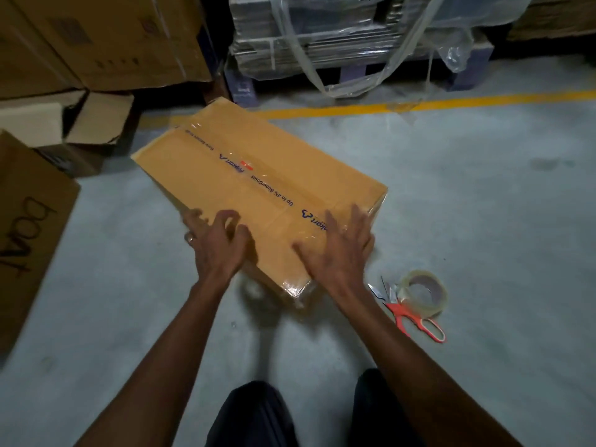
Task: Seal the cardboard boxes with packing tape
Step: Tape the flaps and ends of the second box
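Box (258, 188) on floor (483, 221), clear tape along its seam | my left hand (216, 246) curled on box's near edge, right hand (338, 250) flat, fingers spread on box top | tape roll (422, 293), scissors (412, 314) right of box | stacked cartons (96, 40) behind box

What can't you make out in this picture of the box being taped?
- Head view: the near end of the box under the left hand and right hand is hidden.
- Scissors blades: partly behind the tape roll.
- Small print on the tape strip: too small and blurred.
- Box contents: closed flaps hide them.
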Motion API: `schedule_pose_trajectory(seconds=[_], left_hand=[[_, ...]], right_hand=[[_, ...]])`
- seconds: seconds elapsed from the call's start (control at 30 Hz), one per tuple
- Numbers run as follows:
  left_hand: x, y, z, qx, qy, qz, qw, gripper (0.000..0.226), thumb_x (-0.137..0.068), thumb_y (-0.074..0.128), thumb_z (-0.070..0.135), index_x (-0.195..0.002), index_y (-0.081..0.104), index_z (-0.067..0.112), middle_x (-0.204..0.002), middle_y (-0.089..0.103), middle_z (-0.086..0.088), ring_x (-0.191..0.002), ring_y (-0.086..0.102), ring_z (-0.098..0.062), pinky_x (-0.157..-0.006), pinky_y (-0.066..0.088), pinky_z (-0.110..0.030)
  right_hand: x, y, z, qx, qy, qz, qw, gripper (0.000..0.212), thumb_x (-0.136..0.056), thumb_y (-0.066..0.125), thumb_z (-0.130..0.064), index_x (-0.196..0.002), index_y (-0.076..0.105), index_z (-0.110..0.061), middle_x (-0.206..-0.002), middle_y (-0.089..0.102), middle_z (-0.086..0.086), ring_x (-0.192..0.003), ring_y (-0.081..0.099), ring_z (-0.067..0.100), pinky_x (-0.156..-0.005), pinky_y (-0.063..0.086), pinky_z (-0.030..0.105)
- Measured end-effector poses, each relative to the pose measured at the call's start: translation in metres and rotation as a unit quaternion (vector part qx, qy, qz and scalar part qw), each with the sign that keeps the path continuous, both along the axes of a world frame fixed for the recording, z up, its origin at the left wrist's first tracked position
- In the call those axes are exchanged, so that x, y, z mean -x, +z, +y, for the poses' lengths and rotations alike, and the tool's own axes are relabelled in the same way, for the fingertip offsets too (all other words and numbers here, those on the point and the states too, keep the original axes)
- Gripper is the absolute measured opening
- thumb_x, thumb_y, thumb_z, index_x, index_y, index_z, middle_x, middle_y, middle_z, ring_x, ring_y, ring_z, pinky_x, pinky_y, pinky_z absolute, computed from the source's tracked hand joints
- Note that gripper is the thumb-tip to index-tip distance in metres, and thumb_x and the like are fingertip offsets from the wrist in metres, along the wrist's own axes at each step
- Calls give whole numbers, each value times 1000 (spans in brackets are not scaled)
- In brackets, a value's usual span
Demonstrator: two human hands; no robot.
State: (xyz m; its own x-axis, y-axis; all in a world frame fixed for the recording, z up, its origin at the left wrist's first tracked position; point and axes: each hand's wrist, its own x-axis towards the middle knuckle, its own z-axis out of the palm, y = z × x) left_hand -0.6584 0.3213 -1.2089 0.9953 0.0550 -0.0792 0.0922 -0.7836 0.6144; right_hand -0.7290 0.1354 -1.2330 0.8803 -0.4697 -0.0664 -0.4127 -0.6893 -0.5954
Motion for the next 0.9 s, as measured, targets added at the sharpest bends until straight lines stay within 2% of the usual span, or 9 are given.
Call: schedule_pose_trajectory(seconds=[0.07,0.13,0.27,0.4,0.57,0.67,0.73,0.8,0.9], left_hand=[[-22,-4,23,-48,-109,8,993,74,-89,25,60,-149,51,23,-164,24,-18,-151,18,-35,-121,15,-50],[-30,-15,39,-123,-167,-11,978,84,-86,11,61,-158,38,28,-167,22,-17,-154,10,-41,-123,12,-59],[-11,-27,36,-156,-175,-71,970,77,-89,22,58,-159,36,29,-166,30,-11,-154,18,-38,-122,17,-62],[3,-37,15,-206,-207,-94,952,75,-85,37,62,-156,37,35,-161,38,-5,-146,30,-34,-112,22,-60],[5,-22,-16,-157,-229,-142,950,59,-87,40,63,-133,64,37,-124,61,6,-117,46,-23,-95,26,-43],[-29,-10,-1,-126,-185,-149,963,50,-90,44,58,-130,65,35,-132,61,3,-125,46,-26,-97,24,-43],[-62,-5,31,-133,-74,-103,983,57,-90,53,58,-141,57,35,-157,41,-9,-142,33,-39,-108,23,-55],[-83,-1,67,-140,19,-11,990,78,-85,65,66,-153,41,37,-166,18,-18,-147,21,-50,-114,19,-67],[-97,-4,97,-146,52,66,986,104,-75,73,73,-160,26,36,-163,23,-22,-144,26,-55,-113,20,-69]], right_hand=[[8,1,32,61,119,57,989,110,-64,66,-86,-156,24,-43,-170,-8,9,-152,-22,42,-118,-10,68],[9,-1,48,95,189,104,972,122,-60,75,-81,-157,8,-49,-169,-19,6,-146,-34,47,-111,-11,79],[2,-4,19,100,216,106,966,108,-72,78,-63,-156,11,-54,-171,-11,-2,-149,-28,47,-112,2,80],[-14,-4,-53,121,294,117,941,108,-69,82,-57,-155,16,-58,-171,-2,-6,-153,-18,41,-115,11,77],[-35,19,-134,137,361,133,913,106,-76,86,-29,-153,19,-59,-169,2,-17,-156,-10,21,-117,4,75],[-33,17,-138,173,261,99,945,101,-76,80,-10,-154,30,-49,-168,14,-1,-156,2,30,-120,4,69],[-20,7,-115,143,111,-23,983,90,-71,81,-8,-148,42,-34,-157,25,11,-146,18,37,-118,24,65],[-2,-1,-75,-17,-74,-149,986,76,-74,82,-11,-139,45,-23,-144,32,11,-135,30,33,-104,42,45],[12,0,-7,-271,-209,-139,929,75,-83,82,-27,-140,33,-22,-148,27,10,-136,33,30,-97,44,38]])
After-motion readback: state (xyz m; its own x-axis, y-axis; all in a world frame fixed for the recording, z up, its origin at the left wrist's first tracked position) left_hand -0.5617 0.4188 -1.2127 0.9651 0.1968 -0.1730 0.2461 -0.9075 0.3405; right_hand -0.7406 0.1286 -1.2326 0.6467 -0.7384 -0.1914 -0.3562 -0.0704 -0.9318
